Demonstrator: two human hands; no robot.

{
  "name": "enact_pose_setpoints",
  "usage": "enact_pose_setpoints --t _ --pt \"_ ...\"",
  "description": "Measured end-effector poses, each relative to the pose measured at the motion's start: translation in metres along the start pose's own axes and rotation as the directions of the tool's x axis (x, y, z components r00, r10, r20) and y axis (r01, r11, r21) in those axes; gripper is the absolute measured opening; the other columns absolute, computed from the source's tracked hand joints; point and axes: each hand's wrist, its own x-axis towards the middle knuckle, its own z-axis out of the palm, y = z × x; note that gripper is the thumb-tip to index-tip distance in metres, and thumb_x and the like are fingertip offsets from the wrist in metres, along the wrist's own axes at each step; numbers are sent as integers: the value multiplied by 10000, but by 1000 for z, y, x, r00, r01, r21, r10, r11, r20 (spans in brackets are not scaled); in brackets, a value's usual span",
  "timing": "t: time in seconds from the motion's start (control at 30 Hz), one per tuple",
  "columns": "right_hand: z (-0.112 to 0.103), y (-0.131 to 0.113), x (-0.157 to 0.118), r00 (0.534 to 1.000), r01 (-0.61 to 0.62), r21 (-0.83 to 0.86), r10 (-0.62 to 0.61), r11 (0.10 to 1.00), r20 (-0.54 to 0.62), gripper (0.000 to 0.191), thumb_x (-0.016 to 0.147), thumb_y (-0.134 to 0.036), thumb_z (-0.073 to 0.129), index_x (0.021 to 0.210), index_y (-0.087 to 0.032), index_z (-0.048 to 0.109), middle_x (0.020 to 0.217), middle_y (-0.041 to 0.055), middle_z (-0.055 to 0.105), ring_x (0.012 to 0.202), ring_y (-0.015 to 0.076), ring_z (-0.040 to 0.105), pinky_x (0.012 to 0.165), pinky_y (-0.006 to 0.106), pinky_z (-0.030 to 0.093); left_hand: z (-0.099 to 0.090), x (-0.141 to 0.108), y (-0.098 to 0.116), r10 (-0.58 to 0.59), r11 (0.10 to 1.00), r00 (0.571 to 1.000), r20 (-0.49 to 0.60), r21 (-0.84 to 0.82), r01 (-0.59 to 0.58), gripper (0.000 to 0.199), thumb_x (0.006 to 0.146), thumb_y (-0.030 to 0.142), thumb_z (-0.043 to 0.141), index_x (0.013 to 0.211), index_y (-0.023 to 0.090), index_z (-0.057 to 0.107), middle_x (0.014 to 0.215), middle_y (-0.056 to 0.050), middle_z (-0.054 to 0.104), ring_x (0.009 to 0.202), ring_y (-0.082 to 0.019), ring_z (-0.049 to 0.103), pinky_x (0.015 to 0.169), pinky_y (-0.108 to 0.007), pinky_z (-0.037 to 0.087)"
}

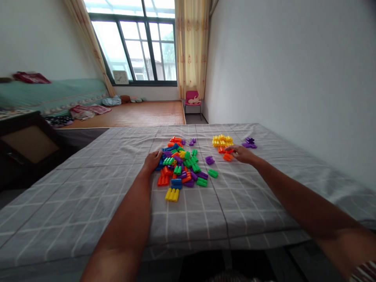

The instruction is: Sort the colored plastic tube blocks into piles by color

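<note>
I see my left hand (pixel 153 160) against the mixed blocks (pixel 178 160), right hand (pixel 243 154) at orange blocks (pixel 227 157). I can't tell whether either grip is closed.

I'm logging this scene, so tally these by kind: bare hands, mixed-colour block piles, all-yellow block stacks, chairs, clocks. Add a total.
Bare hands: 2 (left hand, right hand)
Mixed-colour block pile: 1
All-yellow block stack: 1
Chair: 1
Clock: 1
Total: 6

blocks (pixel 172 194) glossy, smooth plastic; sheet (pixel 73 207) matt cloth (faintly wrinkled); wall (pixel 293 70) smooth, matt.
</note>
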Motion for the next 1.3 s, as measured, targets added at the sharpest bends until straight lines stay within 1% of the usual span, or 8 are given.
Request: enact_pose_setpoints --t 0.2,0.3,0.4,0.57,0.73,0.9,1.07,1.3 --pt "19 -14 0 1000 10 -284 -16 959 -18 288 820 -310 616 1063 -171 682 1100 135 657 984 242 617 858 340 484 0 -2 1 -7 1000 1000 -4 -7 7 584 876 553 313 894 146 732 732 -50 695 737 -198 590 593 -250 348" --pt "15 -11 -8 984 158 -201 -137 967 115 169 810 -186 584 920 -190 712 1061 90 670 948 196 623 850 291 477 0 -3 2 -10 1000 1000 -4 -12 10 583 870 559 320 879 145 731 727 -44 694 748 -201 593 593 -248 356" --pt "2 -2 -14 940 253 -45 -235 966 247 204 790 -109 533 808 -198 716 922 35 707 892 174 634 850 275 470 0 -2 2 -2 1000 1000 -4 -7 2 578 870 553 323 887 145 732 731 -48 696 761 -206 599 600 -251 362" --pt "7 -7 -12 997 79 -52 -81 996 -22 277 822 -139 496 998 -206 699 1063 70 692 983 208 625 905 329 463 -2 -1 3 -11 1000 1000 2 4 11 572 871 544 319 899 150 732 727 -50 696 770 -212 606 604 -253 366" --pt "18 -22 -11 976 218 -75 -216 973 26 202 857 -271 536 967 -223 698 1085 79 675 1077 234 574 1000 392 398 -2 -3 4 -15 1000 1000 8 12 15 585 870 554 306 878 153 732 724 -43 694 765 -206 601 601 -249 365" --pt "-4 -6 -21 994 96 13 -96 995 46 209 846 -339 548 913 -202 691 936 63 701 873 209 629 822 333 483 -1 0 0 4 1000 1000 5 26 -4 576 876 547 309 886 156 732 778 -62 708 771 -207 604 614 -257 361" --pt "-8 14 -8 967 -173 17 173 985 -188 272 847 -247 507 1058 -190 669 1066 82 694 803 188 649 767 324 506 0 1 -1 -13 999 1000 11 30 13 570 875 547 317 921 160 733 789 -63 717 783 -213 605 612 -257 357" --pt "7 23 25 979 -161 -110 145 981 -144 220 821 -231 566 1012 -195 669 1031 64 702 945 207 641 859 320 473 -1 -1 0 9 1000 1000 11 8 -9 575 881 544 309 903 154 731 813 -62 722 772 -210 609 624 -259 370"
